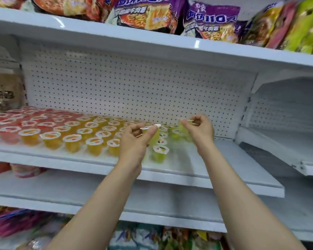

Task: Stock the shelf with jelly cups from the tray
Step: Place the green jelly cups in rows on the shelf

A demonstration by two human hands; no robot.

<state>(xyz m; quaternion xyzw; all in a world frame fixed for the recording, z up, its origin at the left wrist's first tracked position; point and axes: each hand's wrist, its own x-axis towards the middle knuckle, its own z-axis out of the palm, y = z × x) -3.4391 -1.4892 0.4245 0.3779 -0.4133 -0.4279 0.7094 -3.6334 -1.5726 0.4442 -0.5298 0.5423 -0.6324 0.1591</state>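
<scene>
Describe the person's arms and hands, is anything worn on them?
Nothing worn shows. Both forearms are bare up to the frame's bottom edge, with no sleeves in view. The left hand and right hand have no gloves, rings, watch or bracelets that I can see. Motion blur hides the fingernails' detail.

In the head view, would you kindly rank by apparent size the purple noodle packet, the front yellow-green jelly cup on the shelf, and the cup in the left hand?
1. Purple noodle packet, clearly largest.
2. Front yellow-green jelly cup and the cup in the left hand: they look alike, and the hand hides part of the held one, so I won't rank them.
</scene>
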